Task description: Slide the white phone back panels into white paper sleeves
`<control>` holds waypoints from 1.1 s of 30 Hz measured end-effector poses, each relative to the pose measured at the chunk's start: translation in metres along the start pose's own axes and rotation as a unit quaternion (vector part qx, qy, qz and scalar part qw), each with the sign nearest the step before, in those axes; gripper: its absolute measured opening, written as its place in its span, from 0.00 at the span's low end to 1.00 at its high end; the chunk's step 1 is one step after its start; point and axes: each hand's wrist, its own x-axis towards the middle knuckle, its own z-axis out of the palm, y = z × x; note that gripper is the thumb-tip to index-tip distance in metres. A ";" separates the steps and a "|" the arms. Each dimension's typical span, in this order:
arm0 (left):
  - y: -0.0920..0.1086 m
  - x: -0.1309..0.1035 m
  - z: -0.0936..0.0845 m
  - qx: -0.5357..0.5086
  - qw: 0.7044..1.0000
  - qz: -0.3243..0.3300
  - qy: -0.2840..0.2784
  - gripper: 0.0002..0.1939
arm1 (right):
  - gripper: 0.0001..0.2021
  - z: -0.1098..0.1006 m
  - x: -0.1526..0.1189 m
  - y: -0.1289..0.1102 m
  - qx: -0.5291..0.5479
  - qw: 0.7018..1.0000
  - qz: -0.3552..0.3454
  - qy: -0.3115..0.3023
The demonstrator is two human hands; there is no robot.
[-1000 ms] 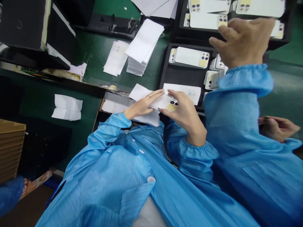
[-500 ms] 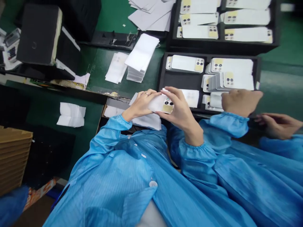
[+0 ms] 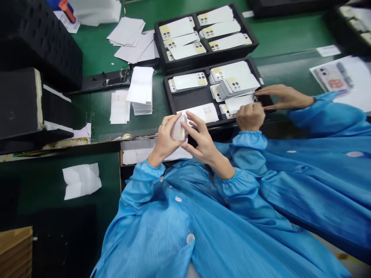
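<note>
A white phone back cover (image 3: 177, 130) is between my hands, just in front of the black tray. It is seen at a steep tilt, a little yellow showing at its right end. Round its left side, the fingers and thumb of my left hand (image 3: 165, 141) are closed. My right hand (image 3: 201, 143) has bent fingers and thumb at the cover's right edge, pinching it; their exact contact is partly hidden. Behind my hands, a white paper sleeve (image 3: 199, 112) lies in the front left compartment of the divided tray (image 3: 188, 99).
Stacked phone back covers (image 3: 239, 85) fill the tray's right side. A co-worker's hands (image 3: 251, 116) are over its front right corner. Another tray (image 3: 207, 58) stands behind. White paper sleeves (image 3: 141, 90) are piled left of the trays, near black boxes (image 3: 20, 104).
My view has swung, shifting the trays leftward. The cover has tilted, so its camera holes no longer face me. The co-worker's farther hand has moved onto the tray's right side.
</note>
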 end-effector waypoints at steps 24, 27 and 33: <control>0.017 -0.024 -0.057 -0.174 0.963 -0.142 -0.151 0.45 | 0.16 0.014 0.030 -0.019 0.092 0.996 -0.005 0.008; 0.016 -0.024 -0.077 -0.182 0.964 -0.135 -0.138 0.50 | 0.17 0.019 0.052 -0.009 0.120 0.993 0.004 0.017; -0.020 0.027 -0.160 0.062 0.966 -0.224 0.112 0.45 | 0.22 -0.015 0.111 0.094 0.014 0.993 0.112 0.019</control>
